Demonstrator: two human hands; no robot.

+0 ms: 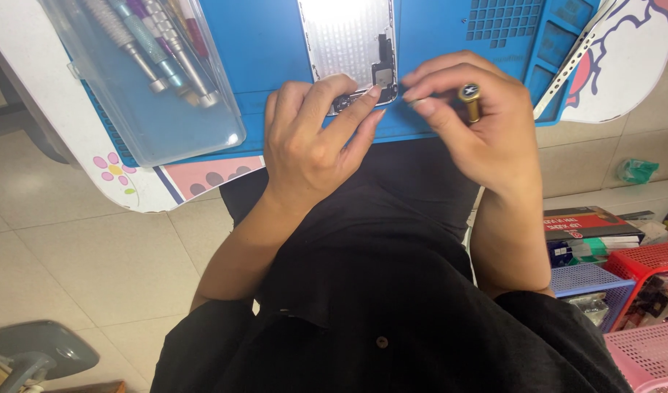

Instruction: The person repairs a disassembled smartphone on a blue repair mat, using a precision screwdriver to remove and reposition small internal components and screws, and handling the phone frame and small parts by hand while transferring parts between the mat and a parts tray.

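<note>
Our right hand (473, 124) is closed around a small screwdriver (470, 100), its gold-coloured handle cap pointing up toward the camera and its shaft hidden behind the fingers, which pinch together at the lower right corner of an opened phone housing (348, 40). Our left hand (312, 138) grasps no tool; its fingers are curled, with the index and middle fingertips pressed onto the bottom edge of the same housing, just beside the right fingertips. The housing lies flat, inner side up, on a blue work mat (268, 44), at the near edge of the mat directly ahead of our body. On the left part of the mat rests a clear plastic case (152, 109) holding several screwdrivers with metal shafts. The mat covers a white table (43, 94) printed with flowers. On the tiled floor to our right stand a red basket (650, 262), a blue basket (592, 280) and a pink basket (646, 353).
</note>
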